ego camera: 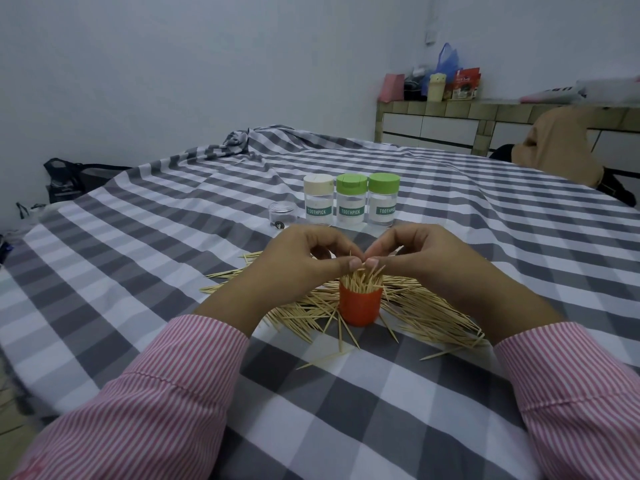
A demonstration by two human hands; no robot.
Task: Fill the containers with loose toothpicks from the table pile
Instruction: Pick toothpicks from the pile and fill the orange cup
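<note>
"TOOTHPICK" stands on green labels of three capped jars point(351, 199); the third reads partly.

Orange container point(360, 306): upright in the middle of the toothpick pile point(426, 310), open-topped, crammed with toothpicks standing on end, tips splaying above the rim. Pile: pale wooden sticks strewn flat around the container, strays lying nearer the camera. Beyond, three capped clear "TOOTHPICK" jars point(350, 200) stand in a row, one cream lid, two green.
</note>
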